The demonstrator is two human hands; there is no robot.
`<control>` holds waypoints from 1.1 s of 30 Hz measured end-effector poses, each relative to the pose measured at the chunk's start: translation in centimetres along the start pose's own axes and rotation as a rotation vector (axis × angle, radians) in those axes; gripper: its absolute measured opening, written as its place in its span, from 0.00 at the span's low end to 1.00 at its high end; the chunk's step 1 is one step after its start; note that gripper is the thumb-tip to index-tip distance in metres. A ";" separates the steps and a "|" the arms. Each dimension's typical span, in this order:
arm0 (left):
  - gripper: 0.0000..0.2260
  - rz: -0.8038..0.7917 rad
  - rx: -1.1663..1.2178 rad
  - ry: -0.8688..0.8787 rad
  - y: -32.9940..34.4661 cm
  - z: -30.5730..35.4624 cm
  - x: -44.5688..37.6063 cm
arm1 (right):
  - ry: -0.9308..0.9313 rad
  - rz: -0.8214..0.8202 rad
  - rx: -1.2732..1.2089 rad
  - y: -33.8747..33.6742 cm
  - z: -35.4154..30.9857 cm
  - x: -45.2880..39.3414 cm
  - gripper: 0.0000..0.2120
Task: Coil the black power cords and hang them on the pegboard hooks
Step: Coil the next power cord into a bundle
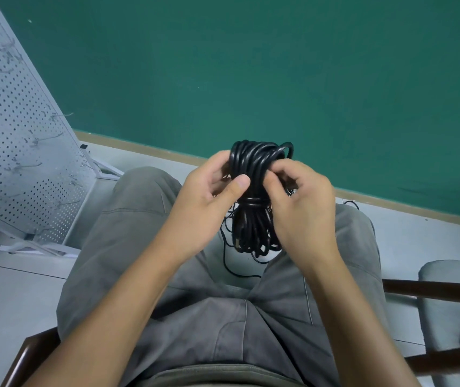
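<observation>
1. A grey perforated pegboard [13, 129] is seen leaning at the left on a white frame, well apart from the hands; small metal hooks [38, 139] are scattered over its face, and none is seen to carry a cord.
2. A green wall [251, 65] is seen behind, met by a tan skirting strip and a pale tiled floor [8, 297]. A grey padded seat [452, 297] with dark wooden rails is placed at the right.
3. Nothing is seen between the bundle and the pegboard except the knee of the grey trousers [145, 219], which are of soft, creased cloth.
4. The black power cord [254, 219] is held above the lap, between the knees. It is smooth and glossy, gathered into a long bundle of many loops and cinched at the middle by a few turns of its own length. A thin loose strand is seen trailing below to the floor.
5. The left hand [212, 191] is curled round the upper half of the bundle, its thumb pressed on the front.
6. The right hand [301, 202] is curled as well, its fingertips [275, 170] pinched on the cords just above the cinched turns.
</observation>
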State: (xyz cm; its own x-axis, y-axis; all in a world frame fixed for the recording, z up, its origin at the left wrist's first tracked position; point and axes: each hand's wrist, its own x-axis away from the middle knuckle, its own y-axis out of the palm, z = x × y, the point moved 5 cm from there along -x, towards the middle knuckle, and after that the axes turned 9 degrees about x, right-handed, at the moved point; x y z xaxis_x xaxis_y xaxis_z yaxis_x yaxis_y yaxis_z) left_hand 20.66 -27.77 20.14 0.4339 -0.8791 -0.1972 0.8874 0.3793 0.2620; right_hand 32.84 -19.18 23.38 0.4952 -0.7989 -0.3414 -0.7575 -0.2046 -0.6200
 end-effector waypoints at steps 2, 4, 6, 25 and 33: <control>0.11 0.001 0.063 -0.014 0.2 -0.1 0.0 | 0.049 0.010 -0.064 0.1 0.4 -0.1 0.07; 0.12 0.011 0.124 -0.027 0.1 0.0 -0.2 | 0.080 -0.009 -0.124 0.0 0.6 -0.1 0.09; 0.11 0.039 0.146 -0.035 -0.3 0.1 -0.4 | 0.120 -0.047 -0.192 -0.1 0.9 -0.1 0.11; 0.18 0.174 -0.095 -0.109 -2.4 1.2 -0.9 | 0.489 -0.011 -0.759 1.9 1.3 2.0 0.21; 0.09 0.124 -0.227 -0.050 -2.7 3.1 -3.5 | 0.211 -0.222 -0.476 3.2 0.7 -2.4 0.21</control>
State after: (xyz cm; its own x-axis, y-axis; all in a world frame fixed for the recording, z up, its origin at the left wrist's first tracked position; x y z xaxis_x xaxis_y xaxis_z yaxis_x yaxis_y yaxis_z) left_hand 16.25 -26.65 23.03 0.5386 -0.8327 -0.1286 0.8424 0.5353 0.0620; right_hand 29.52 -17.49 21.73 0.6058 -0.7933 -0.0598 -0.7773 -0.5743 -0.2568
